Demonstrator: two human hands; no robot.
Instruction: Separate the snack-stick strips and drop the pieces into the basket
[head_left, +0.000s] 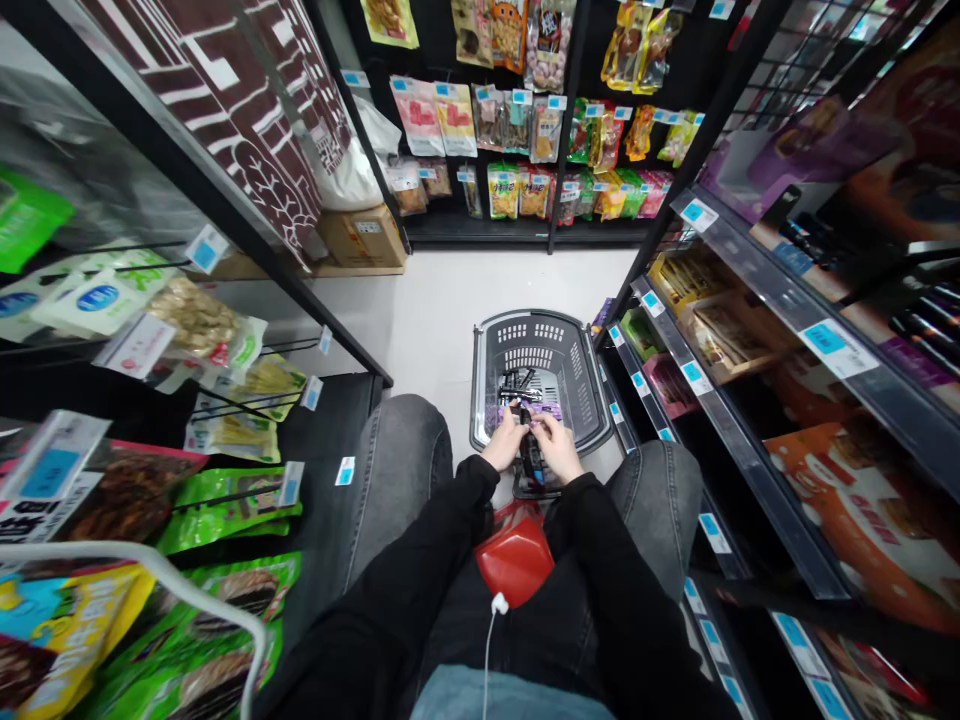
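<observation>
My left hand [505, 441] and my right hand [556, 449] come together over the near side of a grey plastic shopping basket [481, 370] on the floor. Between them is a dark, narrow packet [531, 462], and the fingers of both hands are closed on it. Its exact kind is too small to make out. Several small black-wrapped pieces [517, 382] lie inside the basket, with some purple showing below them. A glossy red pouch [516, 555] with a white cable plugged into it rests at my lap.
Shelves with price tags [695, 376] and snack boxes rise close on my right. Hanging snack bags [236, 510] line the left, where a white curved bar [150, 560] juts in. A cardboard box [364, 240] and a back rack [480, 240] stand ahead.
</observation>
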